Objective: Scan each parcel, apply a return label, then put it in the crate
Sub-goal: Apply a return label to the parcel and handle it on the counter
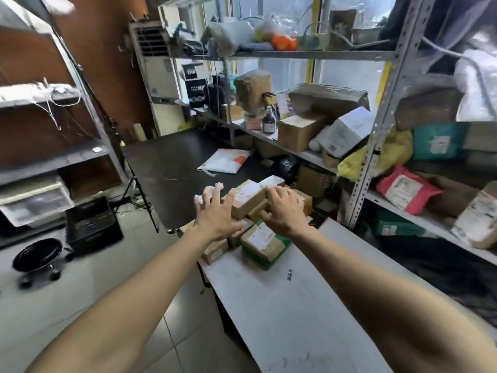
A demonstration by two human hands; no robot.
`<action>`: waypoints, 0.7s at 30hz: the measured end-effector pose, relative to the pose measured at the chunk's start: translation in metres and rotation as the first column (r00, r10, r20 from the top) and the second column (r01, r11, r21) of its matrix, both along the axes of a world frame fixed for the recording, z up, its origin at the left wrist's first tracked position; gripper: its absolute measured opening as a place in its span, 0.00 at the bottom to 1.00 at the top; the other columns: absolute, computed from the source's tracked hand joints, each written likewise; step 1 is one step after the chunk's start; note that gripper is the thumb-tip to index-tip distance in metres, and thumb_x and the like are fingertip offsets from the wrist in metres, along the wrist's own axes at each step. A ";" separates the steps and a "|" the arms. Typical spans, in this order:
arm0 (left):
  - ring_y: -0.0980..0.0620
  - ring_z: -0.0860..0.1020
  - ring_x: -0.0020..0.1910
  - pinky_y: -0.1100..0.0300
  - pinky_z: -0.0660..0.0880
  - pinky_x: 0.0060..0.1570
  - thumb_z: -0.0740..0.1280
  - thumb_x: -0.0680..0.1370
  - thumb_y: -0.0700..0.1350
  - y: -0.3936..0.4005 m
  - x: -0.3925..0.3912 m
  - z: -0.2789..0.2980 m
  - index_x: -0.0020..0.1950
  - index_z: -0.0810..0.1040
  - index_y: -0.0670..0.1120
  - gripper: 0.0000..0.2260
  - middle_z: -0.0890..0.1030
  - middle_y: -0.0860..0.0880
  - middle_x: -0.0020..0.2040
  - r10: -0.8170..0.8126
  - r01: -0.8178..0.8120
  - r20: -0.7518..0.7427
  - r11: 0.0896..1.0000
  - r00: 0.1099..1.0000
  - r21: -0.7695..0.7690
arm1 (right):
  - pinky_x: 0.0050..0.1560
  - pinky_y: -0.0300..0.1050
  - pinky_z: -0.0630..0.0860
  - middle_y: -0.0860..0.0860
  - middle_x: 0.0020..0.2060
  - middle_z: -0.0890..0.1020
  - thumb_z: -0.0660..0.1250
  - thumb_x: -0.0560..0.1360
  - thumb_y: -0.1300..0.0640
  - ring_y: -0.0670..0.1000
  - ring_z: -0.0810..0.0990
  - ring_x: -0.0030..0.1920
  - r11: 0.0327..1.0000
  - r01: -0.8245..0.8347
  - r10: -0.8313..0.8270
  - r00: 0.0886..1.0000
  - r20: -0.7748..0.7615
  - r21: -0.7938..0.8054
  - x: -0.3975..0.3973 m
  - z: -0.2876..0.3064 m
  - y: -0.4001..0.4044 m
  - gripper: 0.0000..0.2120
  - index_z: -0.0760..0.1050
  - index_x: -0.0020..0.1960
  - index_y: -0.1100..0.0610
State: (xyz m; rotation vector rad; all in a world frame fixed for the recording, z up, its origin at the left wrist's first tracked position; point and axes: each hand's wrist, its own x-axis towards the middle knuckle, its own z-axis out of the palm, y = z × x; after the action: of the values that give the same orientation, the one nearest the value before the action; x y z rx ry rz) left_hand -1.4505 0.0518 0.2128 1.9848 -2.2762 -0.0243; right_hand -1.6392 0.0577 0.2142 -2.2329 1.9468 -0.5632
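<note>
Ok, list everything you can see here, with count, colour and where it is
parcel pile: several, exact count unclear, brown cardboard, one with green tape, where the white table meets the black one
white table: one, white, front right
black table: one, dark, behind the pile
mailer bag: one, white with orange patch, on the black table
crate: one, black, on the floor at left
stool: one, black, wheeled, on the floor beside the crate
metal shelving: grey, at right and back, crowded with boxes and bags
brown bottle: one, on the back shelf
left hand: fingers spread, reaching over the pile
right hand: fingers relaxed, over the pile
</note>
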 end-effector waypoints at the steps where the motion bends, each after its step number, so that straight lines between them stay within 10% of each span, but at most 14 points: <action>1: 0.36 0.43 0.79 0.34 0.43 0.75 0.67 0.74 0.66 -0.017 0.004 -0.004 0.81 0.47 0.53 0.44 0.46 0.41 0.81 -0.005 0.005 0.001 1.000 1.000 0.008 | 0.70 0.62 0.62 0.53 0.72 0.67 0.65 0.75 0.46 0.58 0.63 0.72 1.000 -0.010 0.010 1.000 -0.010 -0.005 0.006 -0.004 -0.015 0.32 0.59 0.76 0.49; 21: 0.36 0.43 0.79 0.37 0.44 0.76 0.66 0.75 0.65 -0.316 -0.001 -0.055 0.82 0.45 0.52 0.44 0.44 0.40 0.82 -0.315 0.315 -0.015 0.942 0.949 0.113 | 0.74 0.62 0.57 0.55 0.77 0.60 0.66 0.76 0.47 0.59 0.55 0.77 0.916 0.371 -0.378 0.926 0.020 0.155 0.025 -0.043 -0.262 0.37 0.54 0.79 0.51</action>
State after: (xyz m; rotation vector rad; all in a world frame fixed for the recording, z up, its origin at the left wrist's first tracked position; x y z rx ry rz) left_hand -1.4511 -0.2645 0.1580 1.6437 -2.6242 -0.1850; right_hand -1.6141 -0.2040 0.1707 -1.7486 2.3219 -0.4885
